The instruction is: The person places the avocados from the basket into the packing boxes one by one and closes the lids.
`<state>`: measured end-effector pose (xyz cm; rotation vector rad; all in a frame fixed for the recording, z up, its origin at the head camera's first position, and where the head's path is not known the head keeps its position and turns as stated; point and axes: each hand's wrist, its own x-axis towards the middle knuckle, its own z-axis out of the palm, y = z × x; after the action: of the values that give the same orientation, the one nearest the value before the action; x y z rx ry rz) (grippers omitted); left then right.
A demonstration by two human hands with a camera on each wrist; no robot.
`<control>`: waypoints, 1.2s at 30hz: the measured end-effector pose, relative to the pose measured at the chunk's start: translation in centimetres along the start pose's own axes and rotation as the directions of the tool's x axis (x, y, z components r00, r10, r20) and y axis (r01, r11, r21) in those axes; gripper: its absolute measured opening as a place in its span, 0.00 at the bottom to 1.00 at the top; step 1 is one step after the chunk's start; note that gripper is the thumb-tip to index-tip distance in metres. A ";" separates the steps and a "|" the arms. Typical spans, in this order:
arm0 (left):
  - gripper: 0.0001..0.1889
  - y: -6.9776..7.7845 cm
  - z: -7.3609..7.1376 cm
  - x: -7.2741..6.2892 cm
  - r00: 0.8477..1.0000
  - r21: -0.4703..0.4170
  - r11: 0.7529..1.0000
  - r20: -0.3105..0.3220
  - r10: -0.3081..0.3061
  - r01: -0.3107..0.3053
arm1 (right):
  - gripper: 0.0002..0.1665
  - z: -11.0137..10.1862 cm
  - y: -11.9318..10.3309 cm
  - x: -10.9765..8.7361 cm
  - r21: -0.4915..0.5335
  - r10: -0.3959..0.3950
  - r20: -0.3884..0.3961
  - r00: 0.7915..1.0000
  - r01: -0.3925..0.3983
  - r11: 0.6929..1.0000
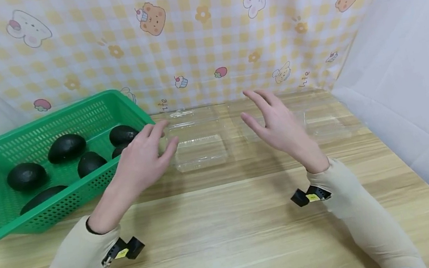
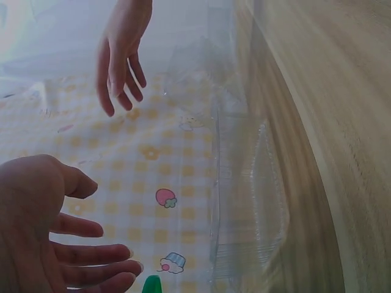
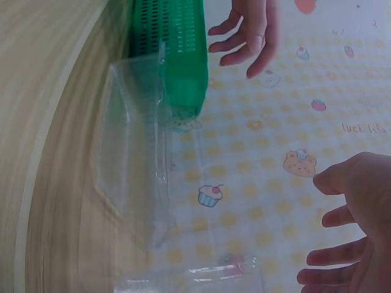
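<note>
My left hand (image 1: 141,158) hovers by the right edge of a green plastic basket (image 1: 64,207), fingers extended and holding nothing. Inside the basket lie several dark avocados (image 1: 66,147); the left hand partly hides those at the right. Just right of that hand, a clear plastic clamshell box (image 1: 201,154) sits with its lid raised at the back. My right hand (image 1: 281,127) is held above more clear plastic packaging (image 1: 324,125), its fingers loosely spread and nothing in them. In the right wrist view, the clear box (image 3: 131,134) stands apart from the right hand (image 3: 360,226).
A wooden table (image 1: 221,238) carries everything. Behind it hangs a yellow checked curtain (image 1: 185,42) with cartoon prints, close to the boxes and basket. A pale wall sheet (image 1: 416,78) borders the table's right side.
</note>
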<state>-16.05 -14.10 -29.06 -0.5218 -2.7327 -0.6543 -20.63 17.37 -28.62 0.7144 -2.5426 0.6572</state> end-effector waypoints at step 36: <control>0.27 -1.9 3.2 -0.2 0.984 0.049 0.991 0.120 -0.129 0.124 | 0.33 5.4 -1.6 1.5 0.067 0.059 0.231 0.971 -0.077 0.995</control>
<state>-17.26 -14.14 -32.60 -0.3936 -2.9075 -0.6128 -22.32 12.71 -31.62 0.7714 -2.7764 0.7353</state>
